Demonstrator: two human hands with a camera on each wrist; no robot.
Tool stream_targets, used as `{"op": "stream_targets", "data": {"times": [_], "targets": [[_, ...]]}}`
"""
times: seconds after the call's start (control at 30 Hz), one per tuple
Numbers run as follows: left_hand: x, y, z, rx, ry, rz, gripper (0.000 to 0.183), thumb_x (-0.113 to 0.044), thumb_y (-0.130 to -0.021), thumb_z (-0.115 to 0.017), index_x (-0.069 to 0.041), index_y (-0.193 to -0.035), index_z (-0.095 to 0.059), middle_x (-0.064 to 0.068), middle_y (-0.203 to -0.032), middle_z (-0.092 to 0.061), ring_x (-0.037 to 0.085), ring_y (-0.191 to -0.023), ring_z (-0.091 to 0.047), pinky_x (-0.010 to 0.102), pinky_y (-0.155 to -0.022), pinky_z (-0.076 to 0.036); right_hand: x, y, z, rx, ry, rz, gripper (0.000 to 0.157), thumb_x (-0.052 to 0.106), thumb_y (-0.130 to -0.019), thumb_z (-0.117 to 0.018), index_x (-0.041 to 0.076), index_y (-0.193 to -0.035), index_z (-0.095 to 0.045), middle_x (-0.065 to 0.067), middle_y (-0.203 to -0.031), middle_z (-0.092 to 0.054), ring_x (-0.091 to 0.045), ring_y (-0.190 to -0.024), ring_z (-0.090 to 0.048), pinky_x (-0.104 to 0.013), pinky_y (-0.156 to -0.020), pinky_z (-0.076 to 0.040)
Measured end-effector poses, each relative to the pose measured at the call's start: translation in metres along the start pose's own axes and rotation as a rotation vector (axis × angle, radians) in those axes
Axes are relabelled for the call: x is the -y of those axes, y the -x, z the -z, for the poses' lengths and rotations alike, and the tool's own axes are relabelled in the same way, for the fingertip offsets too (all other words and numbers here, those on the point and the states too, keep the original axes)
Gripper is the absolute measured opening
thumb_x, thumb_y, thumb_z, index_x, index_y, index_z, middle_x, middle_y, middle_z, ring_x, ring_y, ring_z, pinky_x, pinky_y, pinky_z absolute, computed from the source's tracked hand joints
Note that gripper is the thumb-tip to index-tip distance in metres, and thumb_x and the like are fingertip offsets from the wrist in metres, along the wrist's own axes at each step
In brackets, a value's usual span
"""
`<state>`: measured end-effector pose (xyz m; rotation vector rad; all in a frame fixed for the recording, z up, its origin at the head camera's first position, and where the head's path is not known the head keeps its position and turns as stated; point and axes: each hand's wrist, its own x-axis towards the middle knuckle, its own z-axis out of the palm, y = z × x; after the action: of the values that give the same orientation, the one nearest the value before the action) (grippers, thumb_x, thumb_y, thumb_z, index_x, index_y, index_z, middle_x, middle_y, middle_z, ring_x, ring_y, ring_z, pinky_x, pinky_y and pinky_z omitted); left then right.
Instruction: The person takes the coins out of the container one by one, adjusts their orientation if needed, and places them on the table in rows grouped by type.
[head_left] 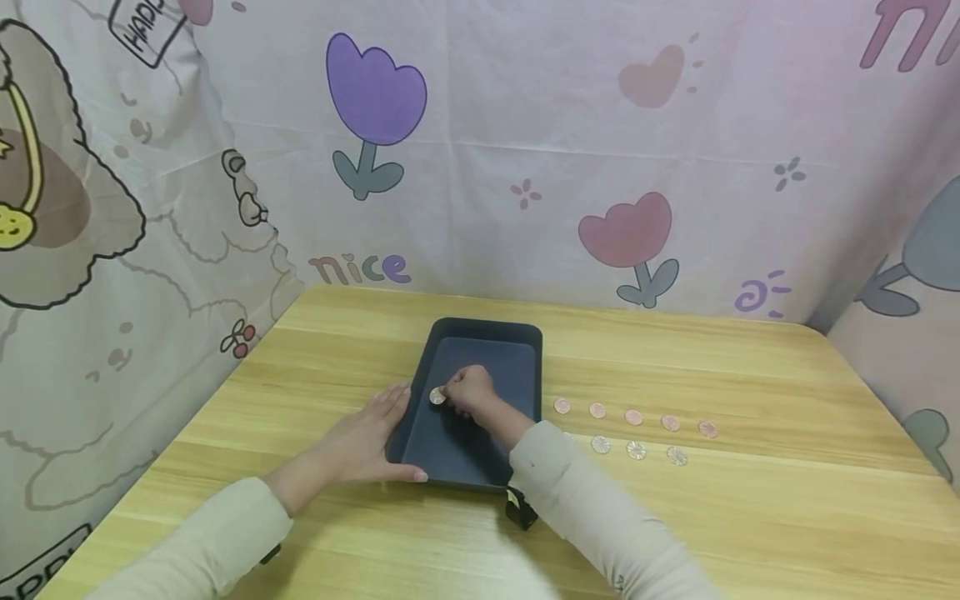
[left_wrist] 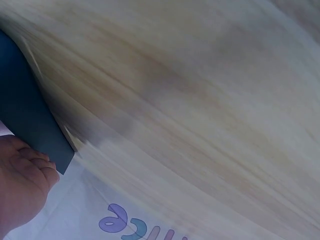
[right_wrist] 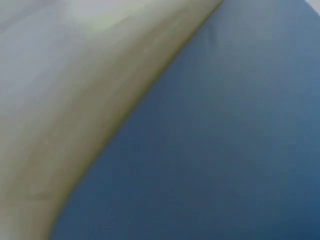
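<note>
A dark blue rectangular tray with raised walls lies on the wooden table. Inside it, toward its left side, my right hand pinches a round silvery coin at its fingertips, low over the tray floor. Against the tray's left wall rests my left hand, fingers extended and thumb along the near rim. The left wrist view has that hand touching the dark tray wall. Only the tray's blue surface and some table appear in the right wrist view; the right hand is out of it.
Right of the tray lies a row of several pinkish coins. Nearer me runs a second row, of silvery coins, its left end partly hidden by my right sleeve. A printed cloth hangs behind the table.
</note>
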<state>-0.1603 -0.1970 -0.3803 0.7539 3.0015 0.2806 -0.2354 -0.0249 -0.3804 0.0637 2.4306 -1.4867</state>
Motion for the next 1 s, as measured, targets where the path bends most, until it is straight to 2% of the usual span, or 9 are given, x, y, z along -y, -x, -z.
{"op": "stream_targets", "data": {"times": [0.23,0.37,0.47,0.73,0.87,1.0], "targets": [[0.0,-0.002,0.0,-0.003,-0.015,-0.012,0.117,-0.076,-0.064,-0.054,0.008,-0.139,-0.023,0.023,-0.147,-0.022,0.036,-0.136,-0.022,0.045,-0.111,-0.025,-0.001,0.006,0.017,0.036,-0.105,-0.034,0.023,0.008,-0.081,-0.063,0.004,-0.06,-0.057,-0.001,-0.051,-0.051,-0.01,-0.04,-0.039,-0.02,-0.037,-0.034],[-0.001,-0.002,0.0,-0.002,-0.012,-0.012,0.116,-0.075,-0.064,-0.055,0.008,-0.139,-0.022,0.022,-0.147,-0.022,0.036,-0.137,-0.021,0.045,-0.111,-0.025,-0.003,0.01,0.028,0.061,-0.126,-0.014,0.018,0.008,-0.081,-0.062,-0.005,-0.07,-0.064,0.0,-0.049,-0.05,-0.009,-0.04,-0.039,-0.019,-0.037,-0.033],[-0.001,-0.001,0.001,-0.001,-0.005,-0.008,0.117,-0.074,-0.064,-0.056,0.008,-0.139,-0.022,0.022,-0.148,-0.021,0.036,-0.137,-0.021,0.045,-0.111,-0.025,-0.003,0.013,0.036,0.073,-0.133,0.001,0.019,0.009,-0.081,-0.062,-0.01,-0.079,-0.066,0.001,-0.048,-0.048,-0.008,-0.039,-0.039,-0.018,-0.037,-0.033],[-0.003,0.0,0.002,-0.006,-0.006,0.001,0.116,-0.073,-0.063,-0.057,0.007,-0.139,-0.023,0.022,-0.148,-0.021,0.036,-0.136,-0.021,0.046,-0.11,-0.027,-0.006,0.022,0.054,0.075,-0.133,0.005,0.021,0.011,-0.082,-0.062,-0.01,-0.082,-0.064,0.002,-0.048,-0.046,-0.008,-0.04,-0.037,-0.018,-0.038,-0.032],[-0.003,0.0,0.002,-0.019,-0.013,-0.005,0.116,-0.074,-0.063,-0.058,0.007,-0.139,-0.024,0.022,-0.148,-0.022,0.037,-0.136,-0.023,0.048,-0.106,-0.033,-0.008,0.027,0.063,0.077,-0.148,0.009,0.021,0.01,-0.082,-0.062,-0.011,-0.084,-0.063,0.002,-0.048,-0.045,-0.007,-0.04,-0.036,-0.017,-0.038,-0.031],[-0.003,0.001,0.002,-0.025,-0.022,-0.007,0.116,-0.074,-0.063,-0.057,0.007,-0.139,-0.024,0.022,-0.147,-0.022,0.038,-0.135,-0.024,0.049,-0.102,-0.037,-0.012,0.03,0.07,0.076,-0.172,0.015,0.017,0.009,-0.081,-0.061,-0.007,-0.078,-0.062,0.002,-0.046,-0.044,-0.006,-0.038,-0.035,-0.017,-0.037,-0.029]]}}
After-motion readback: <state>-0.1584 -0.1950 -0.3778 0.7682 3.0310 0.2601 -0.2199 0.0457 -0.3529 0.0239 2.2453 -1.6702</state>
